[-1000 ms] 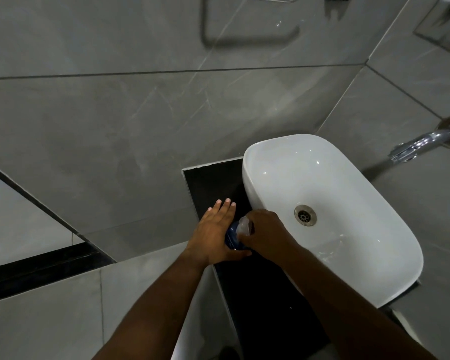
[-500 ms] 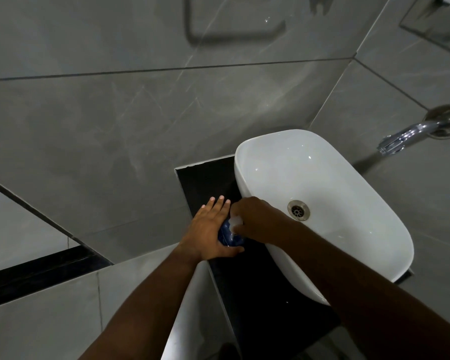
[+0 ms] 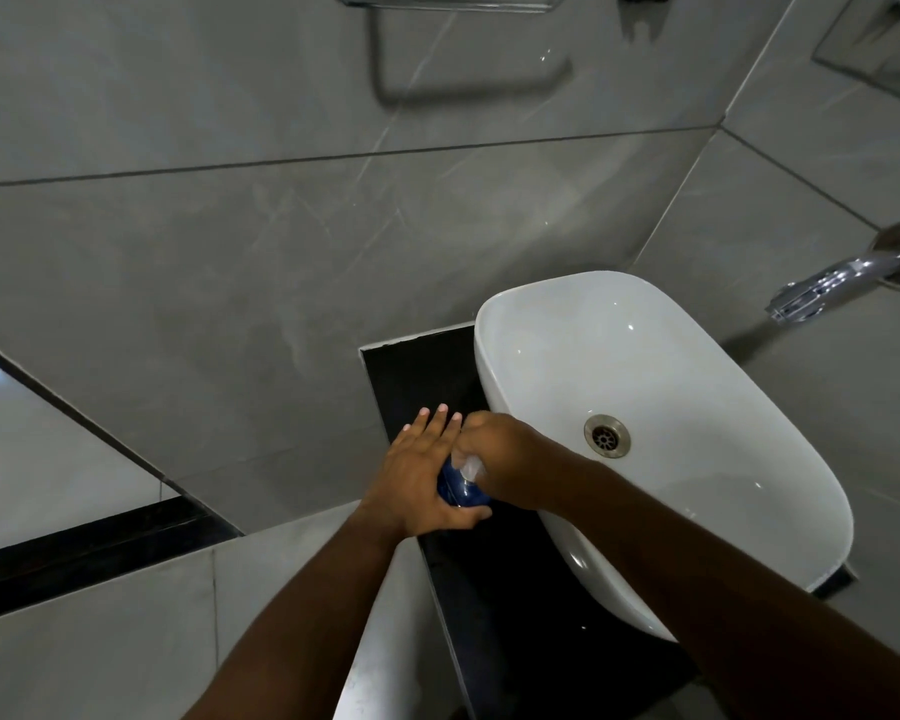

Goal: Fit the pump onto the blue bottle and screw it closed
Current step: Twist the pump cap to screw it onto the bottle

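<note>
Basically, blue bottle stands on dark desk beside basin; left hand w/ grip wrapped round it as brace, right hand pinching pump to twist.

Left hand flat-fingered; right hand curled, touching.

Black countertop — white basin sits on it w/ blue bottle just beside.
</note>
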The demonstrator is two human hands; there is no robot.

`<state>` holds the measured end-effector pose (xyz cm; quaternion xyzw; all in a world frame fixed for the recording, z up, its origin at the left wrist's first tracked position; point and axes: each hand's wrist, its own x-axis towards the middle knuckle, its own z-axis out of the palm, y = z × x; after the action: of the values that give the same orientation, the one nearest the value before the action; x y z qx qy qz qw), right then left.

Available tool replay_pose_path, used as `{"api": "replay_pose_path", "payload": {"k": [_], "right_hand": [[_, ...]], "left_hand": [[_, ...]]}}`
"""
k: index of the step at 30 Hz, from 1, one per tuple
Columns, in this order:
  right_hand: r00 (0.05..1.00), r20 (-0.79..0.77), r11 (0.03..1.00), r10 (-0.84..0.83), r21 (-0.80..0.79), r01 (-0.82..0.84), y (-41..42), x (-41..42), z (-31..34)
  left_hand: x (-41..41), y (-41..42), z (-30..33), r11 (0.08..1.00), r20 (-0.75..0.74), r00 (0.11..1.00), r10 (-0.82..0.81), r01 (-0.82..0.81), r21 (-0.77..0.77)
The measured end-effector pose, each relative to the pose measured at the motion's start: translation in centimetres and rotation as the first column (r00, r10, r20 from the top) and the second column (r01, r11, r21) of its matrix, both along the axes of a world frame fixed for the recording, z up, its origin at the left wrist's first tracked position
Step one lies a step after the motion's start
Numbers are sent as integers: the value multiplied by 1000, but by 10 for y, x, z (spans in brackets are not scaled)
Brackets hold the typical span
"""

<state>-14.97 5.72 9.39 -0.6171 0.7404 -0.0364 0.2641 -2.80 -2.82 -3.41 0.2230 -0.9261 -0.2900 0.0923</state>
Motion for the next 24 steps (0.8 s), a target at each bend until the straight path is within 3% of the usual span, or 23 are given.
{"api": "replay_pose_path", "payload": {"k": [3, 7, 18, 24], "right_hand": [[999, -20, 999, 42, -26, -42, 3, 0, 0], [999, -10, 999, -40, 4, 40, 2, -3, -8], [1000, 18, 982, 20, -188, -16, 18, -14, -17], [982, -46, 973, -183, -154, 174, 19, -8, -34]], "left_hand": [[0, 1, 0, 1000, 3, 1000, 7, -7, 1], [1, 3, 1, 1000, 10, 999, 31, -31, 6], [0, 7, -1, 998, -29, 998, 57, -56, 28], [0, 7, -2, 999, 6, 999, 48, -48, 17]]}}
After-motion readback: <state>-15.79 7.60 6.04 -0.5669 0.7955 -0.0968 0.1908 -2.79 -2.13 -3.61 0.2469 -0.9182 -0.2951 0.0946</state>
